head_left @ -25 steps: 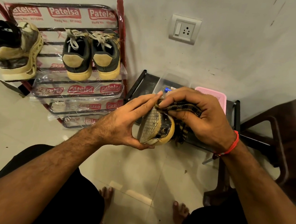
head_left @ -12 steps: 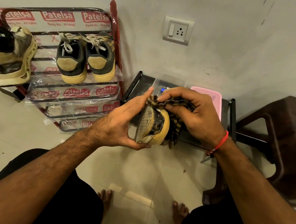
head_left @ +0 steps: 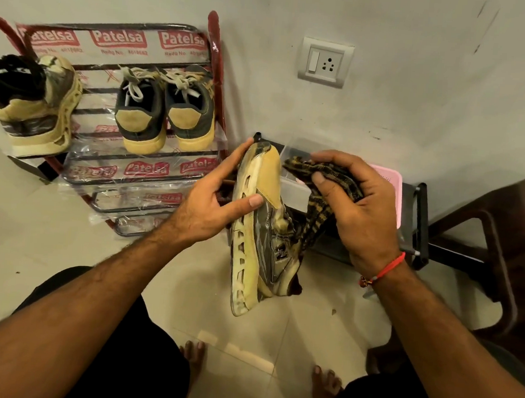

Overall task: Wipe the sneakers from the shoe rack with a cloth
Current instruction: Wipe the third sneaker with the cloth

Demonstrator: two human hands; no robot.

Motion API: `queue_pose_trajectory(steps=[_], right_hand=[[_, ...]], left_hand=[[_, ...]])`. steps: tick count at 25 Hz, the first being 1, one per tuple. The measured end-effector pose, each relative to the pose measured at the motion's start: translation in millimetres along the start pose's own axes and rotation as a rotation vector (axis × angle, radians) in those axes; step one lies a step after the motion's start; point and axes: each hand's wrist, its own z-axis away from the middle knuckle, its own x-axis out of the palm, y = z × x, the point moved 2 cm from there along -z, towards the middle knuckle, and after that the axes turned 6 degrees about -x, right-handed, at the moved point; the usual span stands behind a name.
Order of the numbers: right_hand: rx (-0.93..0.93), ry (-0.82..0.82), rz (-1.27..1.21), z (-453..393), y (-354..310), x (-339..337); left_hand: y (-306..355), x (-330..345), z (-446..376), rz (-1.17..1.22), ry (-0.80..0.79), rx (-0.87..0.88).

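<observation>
Right of the shoe rack (head_left: 215,80), held up above the tiled floor (head_left: 19,237) with toe pointing away and sole turned toward the rack: one worn yellow-and-grey sneaker (head_left: 259,226). Gripped by the left hand (head_left: 211,204), thumb pressed across the side of the upper, index finger stretched along the sole edge up to the toe. Just right of the sneaker, bunched in the right hand (head_left: 356,211): a black-and-yellow striped cloth (head_left: 322,175), fingers curled round it, one corner close to the toe, a loose tail hanging down beside the shoe. Round the right wrist, a red thread band (head_left: 386,269). On the rack's upper shelf, heels outward: a matching chunky sneaker (head_left: 34,105) at the far left and a pair of dark lace-up sneakers (head_left: 165,111) side by side toward the rack's right post. Right of the rack, behind the hands: a low black stand (head_left: 421,222) carrying a pink basket (head_left: 396,183). On the wall above and right of the rack, a white switch and socket plate (head_left: 325,61). Farthest from the rack, at the right edge, a dark brown plastic chair (head_left: 501,234)
</observation>
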Motion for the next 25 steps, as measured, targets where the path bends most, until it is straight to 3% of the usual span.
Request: queue_pose_trajectory(steps=[3, 8, 14, 17, 21, 25], right_hand=[[-0.1, 0.064, 0.12, -3, -3, 2], [-0.345, -0.125, 0.451, 4, -3, 15], [-0.446, -0.292, 0.427, 24, -11, 36], [-0.49, -0.191, 0.539, 15, -9, 24], [-0.342, -0.055, 0.502, -1, -1, 7], [-0.411, -0.237, 0.384, 14, -8, 23]], left_hand=[[0, 14, 2, -0.02, -0.104, 0.024], [-2, 30, 6, -0.017, -0.108, 0.039], [5, 16, 5, 0.12, -0.117, -0.015], [8, 24, 9, 0.144, -0.158, -0.042], [5, 33, 9, 0.095, -0.16, -0.043], [4, 27, 11, 0.226, -0.16, -0.113]])
